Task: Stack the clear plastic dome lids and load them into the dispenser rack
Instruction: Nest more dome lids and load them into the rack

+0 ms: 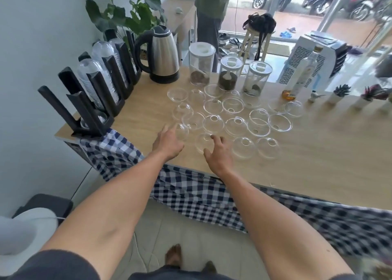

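Light wood-grain counter (307, 163), its near edge draped with a blue-and-white checked cloth (191, 186). Clear dome lids (214, 123) lie scattered singly just beyond the fingers (169, 131), some dome-up, some rim-up; the nearest ones touch the fingertips. Beyond the lids stand three clear canisters (201, 67) with dark contents and a steel electric kettle (163, 54). To the left of the fingers, along the wall, a black dispenser rack (95, 92) holds tilted lid stacks. To the far right stand a glass bottle (301, 75) and small potted succulents (339, 92).
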The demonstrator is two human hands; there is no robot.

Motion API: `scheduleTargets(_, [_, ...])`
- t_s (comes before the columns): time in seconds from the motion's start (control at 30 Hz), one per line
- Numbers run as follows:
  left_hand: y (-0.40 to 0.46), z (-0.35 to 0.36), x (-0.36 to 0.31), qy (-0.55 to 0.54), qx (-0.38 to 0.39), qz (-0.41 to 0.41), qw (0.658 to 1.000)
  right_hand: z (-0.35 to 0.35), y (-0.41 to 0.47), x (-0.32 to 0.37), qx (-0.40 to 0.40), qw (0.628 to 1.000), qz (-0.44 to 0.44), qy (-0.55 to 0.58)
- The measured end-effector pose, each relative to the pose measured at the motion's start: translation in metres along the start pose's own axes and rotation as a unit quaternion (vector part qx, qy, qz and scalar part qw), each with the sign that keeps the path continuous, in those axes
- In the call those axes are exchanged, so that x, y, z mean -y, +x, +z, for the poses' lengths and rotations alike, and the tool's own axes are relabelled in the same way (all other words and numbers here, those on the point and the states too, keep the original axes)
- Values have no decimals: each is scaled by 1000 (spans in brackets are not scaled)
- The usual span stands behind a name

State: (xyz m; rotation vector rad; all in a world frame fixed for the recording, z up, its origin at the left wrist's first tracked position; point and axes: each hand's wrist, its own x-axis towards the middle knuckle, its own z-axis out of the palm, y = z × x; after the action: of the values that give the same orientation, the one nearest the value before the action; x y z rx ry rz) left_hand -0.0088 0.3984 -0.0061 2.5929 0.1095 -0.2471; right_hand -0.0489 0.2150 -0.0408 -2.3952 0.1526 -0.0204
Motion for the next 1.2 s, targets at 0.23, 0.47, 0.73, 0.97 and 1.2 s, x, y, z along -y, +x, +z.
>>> scheduleTargets(0.23, [33, 9, 12, 50, 7, 44, 998, 19, 21, -11, 15, 999, 24, -32])
scheduleTargets(0.47, [63, 26, 35, 51, 18, 63, 997, 43, 34, -20, 15, 997, 42, -69])
scheduleTargets(0.73, [66, 36, 51, 24, -50, 101, 993, 42, 11, -26, -177, 980, 41, -82])
scheduleTargets(0.97, [58, 28, 48, 18, -182, 149, 972, 9, 9, -49, -262, 947, 157, -102])
scheduleTargets(1.2, [52, 31, 17, 8, -210, 199, 957, 8, 10, -61, -189, 959, 198, -76])
